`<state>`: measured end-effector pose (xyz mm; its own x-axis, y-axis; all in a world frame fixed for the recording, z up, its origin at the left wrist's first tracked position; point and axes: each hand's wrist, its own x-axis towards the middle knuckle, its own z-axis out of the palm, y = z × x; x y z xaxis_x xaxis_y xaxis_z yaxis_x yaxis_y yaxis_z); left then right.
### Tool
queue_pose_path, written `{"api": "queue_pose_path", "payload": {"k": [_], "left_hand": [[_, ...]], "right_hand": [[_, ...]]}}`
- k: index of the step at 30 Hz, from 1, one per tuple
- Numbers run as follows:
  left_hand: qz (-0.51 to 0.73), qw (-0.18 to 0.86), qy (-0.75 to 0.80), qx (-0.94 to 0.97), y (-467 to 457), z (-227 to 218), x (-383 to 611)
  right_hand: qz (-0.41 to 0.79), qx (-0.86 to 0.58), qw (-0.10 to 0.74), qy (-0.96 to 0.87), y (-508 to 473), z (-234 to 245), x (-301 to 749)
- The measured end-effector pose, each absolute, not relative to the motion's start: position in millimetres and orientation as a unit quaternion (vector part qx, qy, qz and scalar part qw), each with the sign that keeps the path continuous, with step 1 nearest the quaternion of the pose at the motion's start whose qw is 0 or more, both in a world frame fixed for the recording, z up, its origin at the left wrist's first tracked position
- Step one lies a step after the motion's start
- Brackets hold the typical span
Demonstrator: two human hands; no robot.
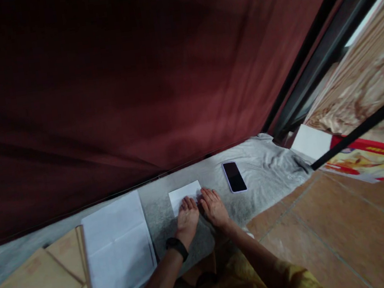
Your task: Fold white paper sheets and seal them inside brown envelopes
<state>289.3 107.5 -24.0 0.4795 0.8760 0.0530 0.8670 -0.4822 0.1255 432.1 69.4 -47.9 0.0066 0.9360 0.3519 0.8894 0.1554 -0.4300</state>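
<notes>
A small white piece of paper (180, 195) lies flat on the grey cloth (161, 209) before me. My left hand (187, 214) rests palm down on its lower part, the fingers stretched out and close together. At the paper's right edge, my right hand (215, 208) lies palm down with its fingers extended. Its fingertips touch or nearly touch that edge; what is under both palms is hidden. A black band (177, 247) circles my left wrist. To the right of my right hand lies a phone (234, 176) with a dark screen and pale purple rim.
Large white sheets (116, 243) with fold creases lie on the left, beside brown paper envelopes (37, 287). A dark red curtain (171, 94) hangs behind the cloth. At right are a printed box (364, 163), a black bar (360, 131) and the tiled floor (313, 236).
</notes>
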Motion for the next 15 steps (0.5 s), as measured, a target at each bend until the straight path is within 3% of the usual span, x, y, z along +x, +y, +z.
{"api": "queue_pose_path", "payload": {"k": [5,10,15], "left_hand": [[0.086,0.066,0.523,0.846,104,-4,287],[0.146,0.089,0.573,0.801,105,20,267],[0.455,0.438,0.59,0.502,108,30,257]], "right_hand": [[0.08,-0.639,0.34,-0.685,68,-47,435],[0.19,-0.64,0.457,-0.588,69,-48,440],[0.285,-0.638,0.542,-0.467,76,-53,432]]}}
